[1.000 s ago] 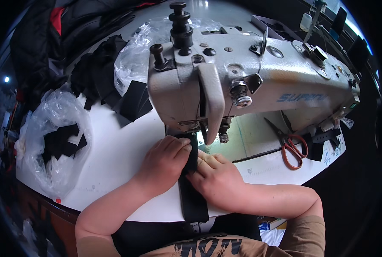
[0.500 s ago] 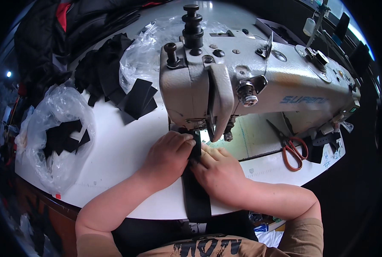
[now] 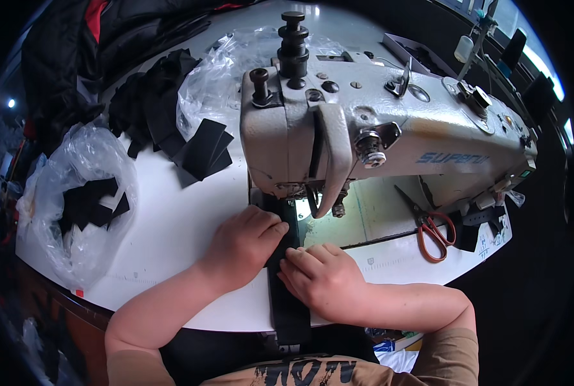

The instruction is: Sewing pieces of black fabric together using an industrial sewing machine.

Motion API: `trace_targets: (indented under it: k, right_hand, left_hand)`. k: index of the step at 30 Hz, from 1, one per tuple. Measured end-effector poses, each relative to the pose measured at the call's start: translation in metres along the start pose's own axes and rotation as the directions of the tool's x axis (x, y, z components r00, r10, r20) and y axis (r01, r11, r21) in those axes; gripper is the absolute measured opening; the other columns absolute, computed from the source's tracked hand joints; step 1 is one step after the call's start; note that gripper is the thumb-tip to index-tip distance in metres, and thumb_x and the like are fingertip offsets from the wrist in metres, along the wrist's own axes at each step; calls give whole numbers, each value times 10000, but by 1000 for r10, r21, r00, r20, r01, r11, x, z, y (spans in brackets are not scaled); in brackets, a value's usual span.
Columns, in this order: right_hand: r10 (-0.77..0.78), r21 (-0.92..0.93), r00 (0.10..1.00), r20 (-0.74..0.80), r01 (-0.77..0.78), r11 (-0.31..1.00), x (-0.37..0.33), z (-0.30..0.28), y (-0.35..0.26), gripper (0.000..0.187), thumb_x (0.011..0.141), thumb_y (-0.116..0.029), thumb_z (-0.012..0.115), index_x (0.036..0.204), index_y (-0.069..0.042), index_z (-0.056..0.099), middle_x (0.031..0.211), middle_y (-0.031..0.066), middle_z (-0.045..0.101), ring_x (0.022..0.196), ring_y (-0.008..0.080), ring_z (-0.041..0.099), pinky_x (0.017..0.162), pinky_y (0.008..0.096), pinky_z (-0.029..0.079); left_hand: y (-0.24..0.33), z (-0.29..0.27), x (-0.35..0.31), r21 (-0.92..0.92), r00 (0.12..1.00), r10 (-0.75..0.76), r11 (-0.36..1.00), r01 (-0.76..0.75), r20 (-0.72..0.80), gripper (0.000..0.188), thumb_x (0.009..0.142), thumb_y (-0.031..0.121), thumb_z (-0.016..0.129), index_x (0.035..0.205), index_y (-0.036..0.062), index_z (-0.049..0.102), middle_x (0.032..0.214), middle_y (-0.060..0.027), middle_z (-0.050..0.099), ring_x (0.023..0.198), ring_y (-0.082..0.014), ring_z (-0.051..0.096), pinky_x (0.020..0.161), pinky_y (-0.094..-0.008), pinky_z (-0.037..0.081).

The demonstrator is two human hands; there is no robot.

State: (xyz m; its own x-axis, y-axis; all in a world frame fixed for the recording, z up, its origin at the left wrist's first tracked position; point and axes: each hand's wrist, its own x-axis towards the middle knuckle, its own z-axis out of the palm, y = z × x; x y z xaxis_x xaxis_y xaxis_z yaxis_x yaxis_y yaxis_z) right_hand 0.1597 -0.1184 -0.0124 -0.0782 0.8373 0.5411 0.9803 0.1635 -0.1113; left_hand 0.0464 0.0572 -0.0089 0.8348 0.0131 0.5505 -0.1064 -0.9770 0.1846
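Note:
A long black fabric strip (image 3: 288,302) lies on the white table (image 3: 171,231) and runs up under the presser foot of a grey-white sewing machine (image 3: 364,128). My left hand (image 3: 243,243) presses flat on the strip's left edge just below the needle area. On the strip's right edge rests my right hand (image 3: 319,278), fingers curled and a little nearer to me. Both hands hold the strip down against the table. The needle itself is partly hidden behind the machine head.
Red-handled scissors (image 3: 431,226) lie to the right under the machine arm. Black fabric pieces (image 3: 200,149) pile at the back left, beside clear plastic bags (image 3: 74,199) holding more black pieces. Dark garments lie at the far left edge.
My right hand has drawn back toward me along the strip, away from the presser foot. My left hand stays near the needle, and more of the strip shows between the hands.

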Motion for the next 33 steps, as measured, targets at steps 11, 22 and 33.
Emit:
trace_targets:
  k: [11,22,33]
  right_hand:
    - [6,-25,1000,16,-6,1000,1,1,-1,249,775,-150,801,974,-19,729,1054,108,686,771,226,630,642,337,496]
    - [41,3,999,22,-41,999,5,1,0,259,776,-158,814,986,-35,725,1069,91,682,771,225,632,653,345,521]
    - [55,38,998,25,-56,998,6,1,1,228,782,-136,815,967,-36,728,1059,73,689,774,225,633,647,356,523]
  left_hand:
    - [-4,0,1,14,995,37,999,-38,92,273,805,74,676,1069,5,684,1038,-72,632,943,-256,633,793,-392,562]
    - [-5,-1,2,30,982,-93,996,90,164,320,894,155,683,1170,-5,651,1189,-88,604,1142,-265,593,975,-410,513]
    - [-6,-2,0,-11,991,-12,1000,13,134,281,825,99,751,1090,26,693,1128,-60,646,1047,-268,641,894,-412,555]
